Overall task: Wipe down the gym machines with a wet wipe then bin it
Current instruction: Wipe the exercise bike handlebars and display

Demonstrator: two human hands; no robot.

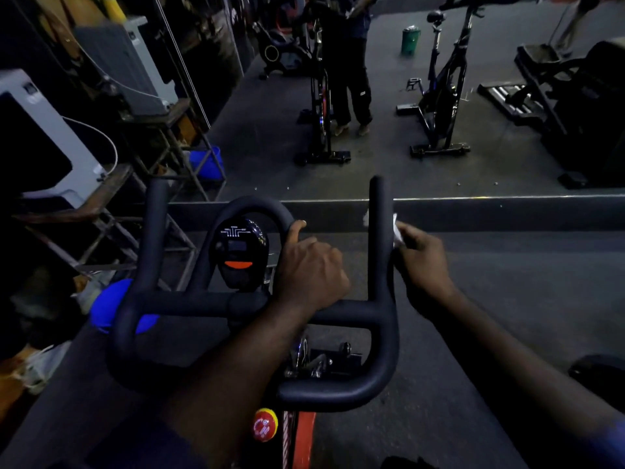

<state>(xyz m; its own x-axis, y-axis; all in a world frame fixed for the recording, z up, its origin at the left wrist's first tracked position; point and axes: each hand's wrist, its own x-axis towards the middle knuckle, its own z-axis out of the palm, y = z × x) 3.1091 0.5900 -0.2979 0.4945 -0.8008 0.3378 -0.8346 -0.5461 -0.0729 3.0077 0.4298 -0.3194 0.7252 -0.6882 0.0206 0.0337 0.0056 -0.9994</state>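
my left hand [311, 270] grips the round middle loop of the spin bike handlebars [189, 304]. my right hand [422, 262] holds the white wet wipe [396, 231] wrapped round the upright bar beside it.

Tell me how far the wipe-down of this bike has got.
Done: no telling, the dim picture shows no wiped surfaces. In hand: the right hand holds the wet wipe against the right upright of the handlebar, while the left hand grips its centre loop. Left: the console perhaps, and binning the wipe, not yet done.
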